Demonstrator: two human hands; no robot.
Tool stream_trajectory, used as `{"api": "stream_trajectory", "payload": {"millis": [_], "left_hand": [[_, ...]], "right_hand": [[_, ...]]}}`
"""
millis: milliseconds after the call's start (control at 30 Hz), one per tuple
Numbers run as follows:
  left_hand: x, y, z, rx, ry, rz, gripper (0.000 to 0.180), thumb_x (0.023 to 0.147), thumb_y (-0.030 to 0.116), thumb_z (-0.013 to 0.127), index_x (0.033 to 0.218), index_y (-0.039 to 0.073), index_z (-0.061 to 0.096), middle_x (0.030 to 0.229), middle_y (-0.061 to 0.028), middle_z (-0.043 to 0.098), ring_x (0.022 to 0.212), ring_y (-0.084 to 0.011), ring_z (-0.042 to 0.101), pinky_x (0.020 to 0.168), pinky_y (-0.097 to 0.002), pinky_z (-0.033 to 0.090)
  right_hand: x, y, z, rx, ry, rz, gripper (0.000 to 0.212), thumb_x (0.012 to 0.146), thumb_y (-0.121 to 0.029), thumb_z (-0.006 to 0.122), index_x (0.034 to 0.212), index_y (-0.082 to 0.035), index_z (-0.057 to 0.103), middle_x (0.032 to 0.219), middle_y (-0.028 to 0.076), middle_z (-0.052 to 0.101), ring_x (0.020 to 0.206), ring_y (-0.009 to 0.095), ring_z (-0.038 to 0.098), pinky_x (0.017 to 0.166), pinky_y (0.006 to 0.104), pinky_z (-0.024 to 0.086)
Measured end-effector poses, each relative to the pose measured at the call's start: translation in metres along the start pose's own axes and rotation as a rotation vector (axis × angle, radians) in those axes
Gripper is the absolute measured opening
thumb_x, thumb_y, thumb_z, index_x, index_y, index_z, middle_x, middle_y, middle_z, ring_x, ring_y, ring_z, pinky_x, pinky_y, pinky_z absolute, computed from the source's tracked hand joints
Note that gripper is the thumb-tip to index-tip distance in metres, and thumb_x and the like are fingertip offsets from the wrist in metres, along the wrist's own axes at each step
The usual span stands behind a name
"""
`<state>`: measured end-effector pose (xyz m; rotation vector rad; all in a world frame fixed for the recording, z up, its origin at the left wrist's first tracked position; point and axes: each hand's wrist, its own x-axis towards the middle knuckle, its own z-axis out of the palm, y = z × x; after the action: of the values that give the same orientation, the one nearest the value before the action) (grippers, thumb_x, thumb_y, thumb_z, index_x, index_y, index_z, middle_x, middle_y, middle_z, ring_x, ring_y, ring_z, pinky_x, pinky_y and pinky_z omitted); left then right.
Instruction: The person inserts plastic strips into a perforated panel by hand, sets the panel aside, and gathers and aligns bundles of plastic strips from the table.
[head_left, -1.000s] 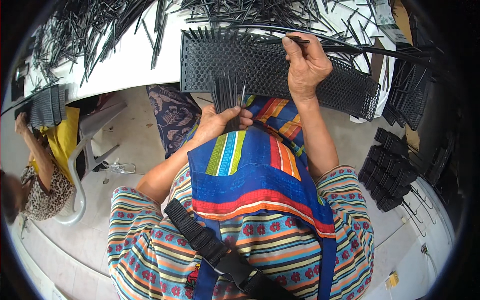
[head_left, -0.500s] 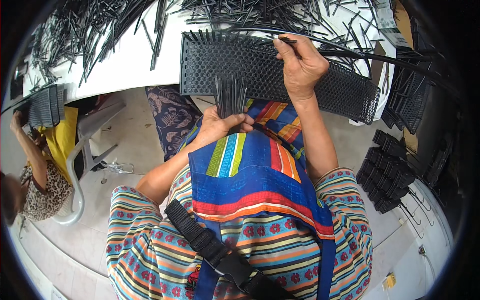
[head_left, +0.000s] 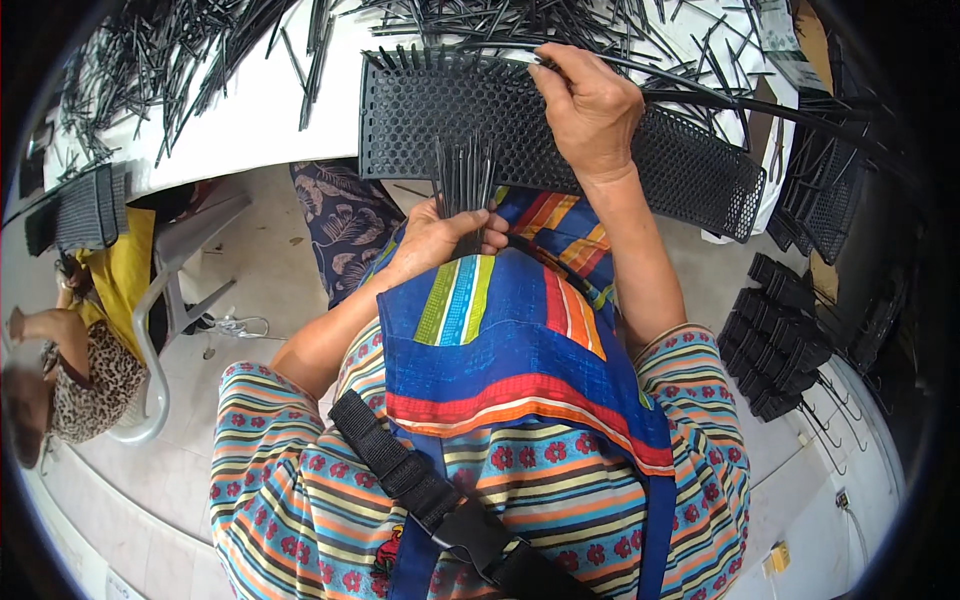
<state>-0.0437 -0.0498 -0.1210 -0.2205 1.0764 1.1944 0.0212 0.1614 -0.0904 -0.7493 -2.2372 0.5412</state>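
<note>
A long black perforated panel (head_left: 420, 125) lies over the near edge of the table, curving down to the right. Short black strips stick up along its upper left edge. My left hand (head_left: 440, 235) is closed round a bundle of thin black strips (head_left: 463, 180), which stand upright in front of the panel. My right hand (head_left: 597, 115) is pinched at the panel's upper edge, right of the standing strips; whatever lies between its fingertips is too small to make out. A long black rod-like piece (head_left: 690, 75) runs from behind that hand to the right.
Heaps of loose black strips (head_left: 180, 60) cover much of the white table (head_left: 240, 130). More black mesh panels (head_left: 835, 200) are at the right. Black blocks with wire hooks (head_left: 770, 340) are low on the right. At the left, a co-worker (head_left: 95, 365) sits near another dark panel (head_left: 75, 215).
My right hand has moved left and slightly up along the panel's edge. The panel has shifted up a little. The co-worker's hand has come down, away from their panel.
</note>
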Motion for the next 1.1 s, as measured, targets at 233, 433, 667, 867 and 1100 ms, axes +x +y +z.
{"api": "stream_trajectory", "payload": {"millis": [233, 433, 667, 867, 1100], "left_hand": [[-0.005, 0.006, 0.001, 0.007, -0.004, -0.013, 0.012, 0.089, 0.002, 0.061, 0.098, -0.005, 0.063, 0.088, -0.0185, 0.070, 0.074, -0.0221, 0.071, 0.067, -0.0307, 0.059], [-0.011, 0.010, 0.006, 0.022, -0.056, 0.004, 0.014, 0.088, 0.002, 0.063, 0.100, -0.005, 0.063, 0.090, -0.0196, 0.070, 0.076, -0.0232, 0.071, 0.069, -0.0317, 0.060], [-0.012, 0.008, 0.007, -0.027, -0.048, 0.013, 0.016, 0.090, 0.005, 0.062, 0.104, -0.003, 0.059, 0.093, -0.0213, 0.070, 0.080, -0.0269, 0.071, 0.071, -0.0339, 0.060], [-0.010, 0.006, 0.008, 0.017, -0.065, 0.013, 0.015, 0.091, 0.005, 0.062, 0.103, -0.003, 0.059, 0.092, -0.0230, 0.069, 0.081, -0.0280, 0.072, 0.069, -0.0344, 0.060], [-0.002, 0.000, 0.003, 0.001, 0.103, -0.004, 0.021, 0.091, 0.008, 0.063, 0.107, -0.005, 0.062, 0.093, -0.0171, 0.070, 0.080, -0.0241, 0.071, 0.068, -0.0319, 0.060]], "right_hand": [[-0.020, 0.000, -0.010, 0.056, 0.091, 0.044, 0.020, 0.077, -0.011, 0.073, 0.096, -0.007, 0.071, 0.074, 0.011, 0.069, 0.062, 0.025, 0.067, 0.056, 0.0327, 0.051], [-0.060, -0.014, -0.013, 0.663, -0.722, 0.759, 0.017, 0.081, -0.009, 0.074, 0.092, 0.003, 0.070, 0.067, -0.001, 0.062, 0.053, 0.000, 0.047, 0.047, 0.0175, 0.036], [-0.073, -0.013, -0.009, 0.991, -0.594, 0.989, 0.007, 0.084, -0.007, 0.070, 0.082, -0.001, 0.068, 0.066, 0.000, 0.062, 0.043, 0.002, 0.045, 0.038, 0.0167, 0.032], [-0.077, -0.007, -0.010, 1.019, -0.558, 1.039, 0.007, 0.082, -0.007, 0.071, 0.082, 0.000, 0.067, 0.063, 0.000, 0.060, 0.041, 0.004, 0.045, 0.038, 0.0201, 0.031], [-0.058, 0.003, -0.038, 0.863, 0.028, 0.741, 0.005, 0.087, -0.005, 0.067, 0.089, -0.001, 0.068, 0.069, -0.002, 0.059, 0.051, 0.004, 0.047, 0.046, 0.0198, 0.036]]}}
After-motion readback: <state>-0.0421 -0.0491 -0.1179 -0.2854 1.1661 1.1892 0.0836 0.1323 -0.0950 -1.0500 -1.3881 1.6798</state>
